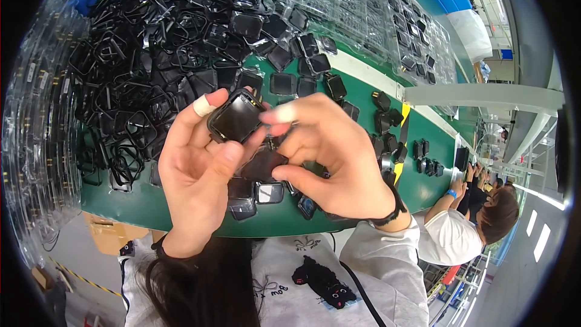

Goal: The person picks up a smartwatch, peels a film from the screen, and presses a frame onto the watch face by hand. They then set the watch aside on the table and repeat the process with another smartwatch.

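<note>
My left hand is closed around the edges of a black rounded-square case, like a smartwatch body, with a glossy dark face turned up and small gold contacts along its top edge. A pale wrap covers one left fingertip. Over the table, my right hand has its blurred, wrapped index fingertip at the case's right edge. Its thumb and other fingers are bent together beside a dark flat square piece; whether they pinch it is hard to see. Several similar square cases, among them a shiny one, lie beneath my hands.
A large heap of black frames and cases covers the left of the green table. Clear plastic trays lie at the back, stacked ones at far left. Black blocks sit at right, by a metal post. A co-worker sits farther right.
</note>
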### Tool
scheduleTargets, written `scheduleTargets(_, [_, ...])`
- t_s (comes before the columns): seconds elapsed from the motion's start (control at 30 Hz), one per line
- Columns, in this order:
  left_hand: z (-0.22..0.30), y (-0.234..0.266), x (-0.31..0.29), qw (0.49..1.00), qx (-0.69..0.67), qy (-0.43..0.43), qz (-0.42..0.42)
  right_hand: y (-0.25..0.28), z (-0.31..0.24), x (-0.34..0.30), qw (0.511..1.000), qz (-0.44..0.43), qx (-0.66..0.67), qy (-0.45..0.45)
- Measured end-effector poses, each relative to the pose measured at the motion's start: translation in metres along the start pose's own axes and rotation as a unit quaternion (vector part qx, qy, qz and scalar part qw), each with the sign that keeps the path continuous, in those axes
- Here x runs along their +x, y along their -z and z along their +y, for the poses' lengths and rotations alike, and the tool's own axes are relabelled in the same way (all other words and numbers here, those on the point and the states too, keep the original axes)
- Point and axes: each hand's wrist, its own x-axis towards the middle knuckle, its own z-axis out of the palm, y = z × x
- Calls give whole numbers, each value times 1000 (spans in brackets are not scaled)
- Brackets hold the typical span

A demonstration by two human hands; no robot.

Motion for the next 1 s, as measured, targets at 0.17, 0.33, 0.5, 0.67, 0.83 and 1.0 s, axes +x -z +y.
scheduleTargets(0.17, [0,-4,-2,999,-31,-2,-39,12,5,-8,992,-24,-100,77])
scheduleTargets(0.33, [-1,-5,-4,999,35,-10,-16,11,8,-13,961,-43,-221,163])
scheduleTargets(0.5, [-3,-8,-7,1000,10,6,-6,-4,21,-17,932,29,-248,264])
scheduleTargets(0.67, [-5,-6,-6,999,-10,42,-1,14,7,-17,862,21,-368,349])
scheduleTargets(0.83, [-13,-1,-7,994,20,74,-76,19,1,-9,946,30,-208,248])
scheduleTargets(1.0, [-11,-9,-13,991,38,91,-93,19,19,-6,977,65,-143,146])
